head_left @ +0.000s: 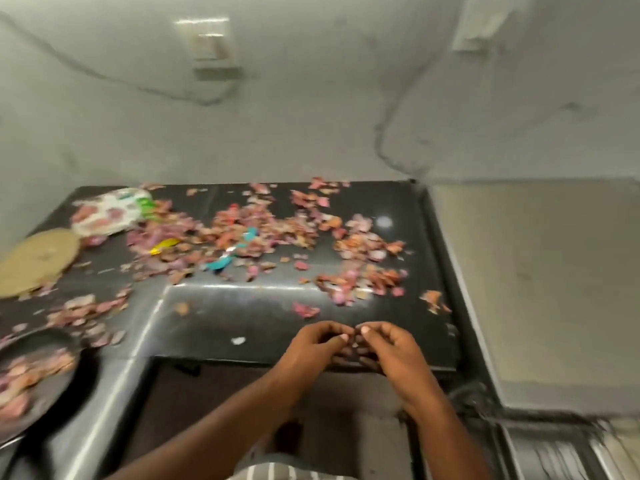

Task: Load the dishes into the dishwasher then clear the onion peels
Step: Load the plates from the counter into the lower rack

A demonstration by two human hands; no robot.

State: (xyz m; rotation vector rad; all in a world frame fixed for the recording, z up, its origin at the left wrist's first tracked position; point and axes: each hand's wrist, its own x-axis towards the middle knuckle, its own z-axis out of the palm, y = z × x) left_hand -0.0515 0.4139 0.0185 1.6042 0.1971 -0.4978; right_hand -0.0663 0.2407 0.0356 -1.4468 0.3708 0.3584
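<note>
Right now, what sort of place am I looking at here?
Probably a home kitchen: a dark stone counter strewn with onion peels, a patterned plate at its back left, and a pan holding more peels.

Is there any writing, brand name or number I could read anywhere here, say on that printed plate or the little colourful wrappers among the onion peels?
No text can be read anywhere; the picture is motion-blurred.
Printed plate: pink and green pattern only, no legible words.
Yellow wrapper: any print is too blurred to read.
Teal wrapper: too blurred to read.
Wall fixture: no visible label.
</note>
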